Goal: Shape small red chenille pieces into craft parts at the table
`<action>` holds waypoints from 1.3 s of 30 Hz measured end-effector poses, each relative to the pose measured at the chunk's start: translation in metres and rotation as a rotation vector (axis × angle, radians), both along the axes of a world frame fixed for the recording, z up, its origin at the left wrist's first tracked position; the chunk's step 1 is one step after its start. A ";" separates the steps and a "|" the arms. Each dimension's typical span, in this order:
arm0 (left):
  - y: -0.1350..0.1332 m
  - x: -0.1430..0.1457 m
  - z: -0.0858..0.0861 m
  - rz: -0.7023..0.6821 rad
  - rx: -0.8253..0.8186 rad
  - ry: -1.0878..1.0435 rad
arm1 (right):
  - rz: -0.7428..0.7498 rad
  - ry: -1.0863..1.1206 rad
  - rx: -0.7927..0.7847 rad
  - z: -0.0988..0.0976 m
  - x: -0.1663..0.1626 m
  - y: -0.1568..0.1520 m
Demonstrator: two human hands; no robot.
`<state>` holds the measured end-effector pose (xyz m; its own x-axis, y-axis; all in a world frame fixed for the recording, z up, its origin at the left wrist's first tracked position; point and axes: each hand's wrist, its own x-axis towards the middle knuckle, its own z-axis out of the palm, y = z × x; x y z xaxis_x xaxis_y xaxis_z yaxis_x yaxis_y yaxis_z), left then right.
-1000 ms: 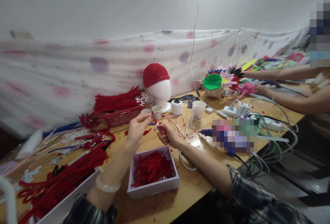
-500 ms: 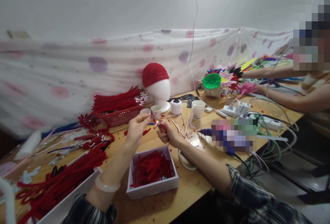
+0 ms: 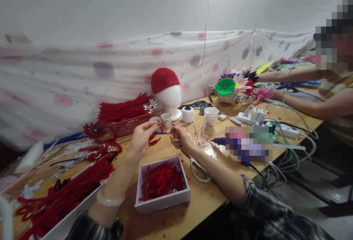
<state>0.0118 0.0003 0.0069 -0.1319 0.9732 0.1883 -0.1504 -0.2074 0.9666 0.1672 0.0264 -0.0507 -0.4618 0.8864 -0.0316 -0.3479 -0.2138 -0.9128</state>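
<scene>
In the head view, the fingers of the left hand (image 3: 141,136) pinch a small red piece (image 3: 161,128) above the worktop (image 3: 202,201), beyond the white box (image 3: 162,205), while those of the right hand (image 3: 182,139), just beside, curl around a mostly hidden object (image 3: 173,131).

Wood table (image 3: 197,199) carries red fuzzy pcs (image 3: 154,142), open wht box (image 3: 163,204), red plastic basket (image 3: 129,127), mannequin head (image 3: 171,98), cup (image 3: 211,116) & pwr strip (image 3: 286,131).

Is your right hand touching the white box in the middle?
Apart: the head view shows wooden tabletop between the right hand and the white box.
</scene>
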 end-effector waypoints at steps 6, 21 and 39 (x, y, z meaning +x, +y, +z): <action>-0.013 -0.041 0.027 -0.538 -0.136 0.792 | -0.081 0.032 0.005 -0.001 0.006 0.010; 0.037 -0.045 -0.062 0.014 -0.006 1.219 | -0.099 -0.012 -0.013 -0.008 0.004 0.013; 0.038 -0.045 -0.040 -0.145 0.029 0.694 | -0.168 -0.106 -0.061 -0.016 0.000 0.014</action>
<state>-0.0330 0.0379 -0.0335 0.1582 0.9652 0.2083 0.4705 -0.2592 0.8435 0.1670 0.0405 -0.0666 -0.2987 0.9456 -0.1288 -0.2856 -0.2173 -0.9334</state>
